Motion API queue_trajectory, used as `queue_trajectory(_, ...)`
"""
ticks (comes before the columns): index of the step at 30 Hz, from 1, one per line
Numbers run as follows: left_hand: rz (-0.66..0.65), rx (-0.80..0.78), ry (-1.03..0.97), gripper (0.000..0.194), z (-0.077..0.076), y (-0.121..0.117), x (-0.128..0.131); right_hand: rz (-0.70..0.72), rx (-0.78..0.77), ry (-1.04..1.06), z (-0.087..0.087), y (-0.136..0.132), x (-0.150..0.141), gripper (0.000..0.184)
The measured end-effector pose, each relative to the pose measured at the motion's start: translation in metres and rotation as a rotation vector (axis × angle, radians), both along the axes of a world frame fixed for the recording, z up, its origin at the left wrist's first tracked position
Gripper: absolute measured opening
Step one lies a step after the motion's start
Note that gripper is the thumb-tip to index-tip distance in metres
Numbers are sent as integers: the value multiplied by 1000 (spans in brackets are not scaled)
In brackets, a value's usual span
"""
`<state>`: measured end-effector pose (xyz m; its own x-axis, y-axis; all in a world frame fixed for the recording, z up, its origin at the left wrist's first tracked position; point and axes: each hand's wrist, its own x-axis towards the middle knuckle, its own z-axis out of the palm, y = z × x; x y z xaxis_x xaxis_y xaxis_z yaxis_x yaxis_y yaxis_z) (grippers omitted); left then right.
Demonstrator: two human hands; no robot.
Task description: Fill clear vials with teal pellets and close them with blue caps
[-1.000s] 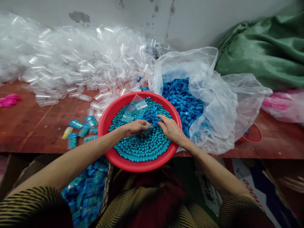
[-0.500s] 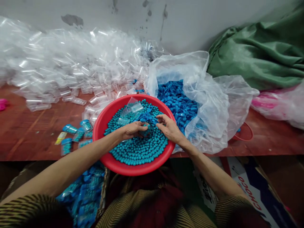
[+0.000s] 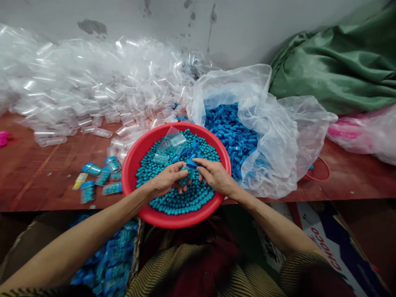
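Observation:
Over a red basin [image 3: 179, 222] of turquoise beads [image 3: 173, 205], my left hand [image 3: 168, 178] is closed around a small clear bottle [image 3: 185, 177] filled with beads. My right hand [image 3: 214, 175] pinches a blue cap [image 3: 192, 163] at the bottle's mouth; whether the cap is seated I cannot tell. More blue caps [image 3: 194, 147] lie on the beads just beyond my hands. Clear empty bottles [image 3: 177, 139] rest on the beads at the basin's far left. My fingers partly hide the held bottle.
A heap of clear bottles [image 3: 93, 82] fills the table's back left. Right of the basin, a plastic bag [image 3: 272, 140] holds many blue caps [image 3: 232, 136]. Capped bottles [image 3: 88, 191] lie left of it. Below the table edge stands a carton [image 3: 133, 255] of filled bottles. A red basket [image 3: 320, 171] sits right.
My right hand has drawn back from the caps in the basin with a blue cap and brought it to the bottle. My left hand has moved slightly left and nearer with the bottle.

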<state>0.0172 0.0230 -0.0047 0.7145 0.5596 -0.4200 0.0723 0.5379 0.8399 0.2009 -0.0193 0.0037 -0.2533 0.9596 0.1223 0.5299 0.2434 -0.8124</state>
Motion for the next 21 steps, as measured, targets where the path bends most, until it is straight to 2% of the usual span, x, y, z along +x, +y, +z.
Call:
queue_trajectory(3, 50, 31, -22, 44, 3, -5, 0, -105, 129, 8, -2, -2, -4, 27)
queue_trajectory(7, 94, 70, -41, 46, 5, -13, 0, -94, 234, -5, -4, -6, -9, 24)
queue_trajectory(11, 137, 102, -41, 56, 6, -19, 1, -106, 222, 38, 0, -8, -10, 22)
queue_trajectory(16, 175, 118, -31, 63, 8, -21, 2, -196, 135, 123, 3, -7, -10, 19)
queue_trajectory(21, 159, 147, 20, 67, 11, -24, 2, -94, 76, 112, 2, -8, -8, 18)
